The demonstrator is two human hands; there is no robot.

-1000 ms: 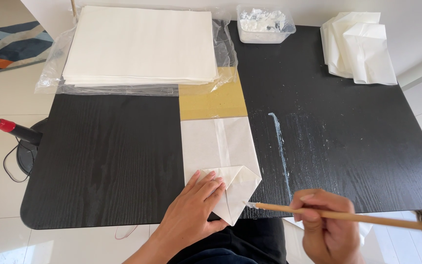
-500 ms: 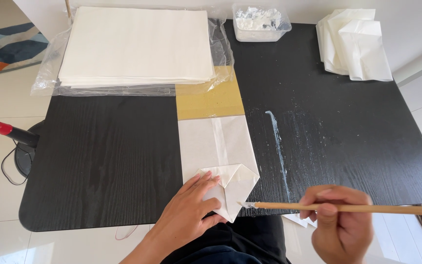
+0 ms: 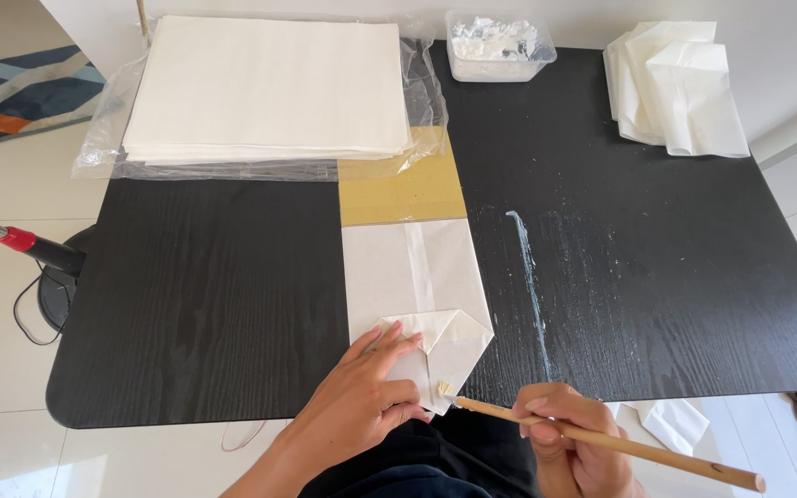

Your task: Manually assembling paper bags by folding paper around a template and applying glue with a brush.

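The brush tip has swung in from the right and now touches the bag's folded corner, where a second ago it hovered off the edge. Left to right: the left hand (image 3: 362, 392) lies flat, fingers spread, pinning the folded white paper bag (image 3: 417, 304) at the near edge of the black surface (image 3: 205, 295). The right hand (image 3: 569, 447) is closed around the wooden brush (image 3: 601, 441), its tip on the flap. A white smear (image 3: 532, 277) streaks the surface beside the bag.
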